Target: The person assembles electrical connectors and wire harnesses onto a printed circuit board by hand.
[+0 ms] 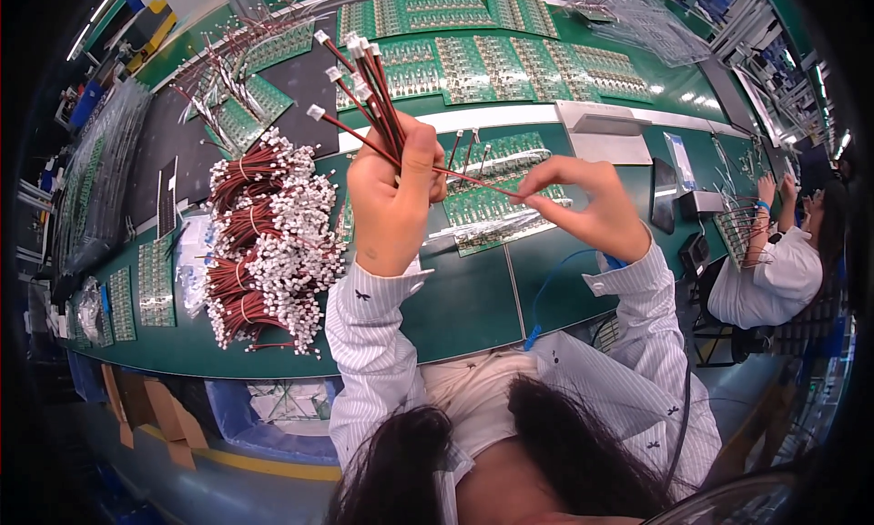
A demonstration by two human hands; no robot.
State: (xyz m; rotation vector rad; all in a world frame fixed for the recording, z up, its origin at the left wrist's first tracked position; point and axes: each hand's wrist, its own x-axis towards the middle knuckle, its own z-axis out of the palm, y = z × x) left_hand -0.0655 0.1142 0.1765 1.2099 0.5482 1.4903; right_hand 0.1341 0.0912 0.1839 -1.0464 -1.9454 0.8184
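Observation:
My left hand is closed round a bunch of red and black wire leads, their white plug ends fanning out above the fist. From that fist one thin lead runs across to my right hand, which pinches its far end between thumb and forefinger. Below and behind both hands lies a green circuit board panel with several leads standing up from it and white strips along it. Left of my left hand is a big heap of bundled leads with white plugs.
Rows of green board panels lie across the back. More wired boards rest on a dark mat. At right are a metal tray and a small grey box. A co-worker sits far right. A blue bin stands below the table's edge.

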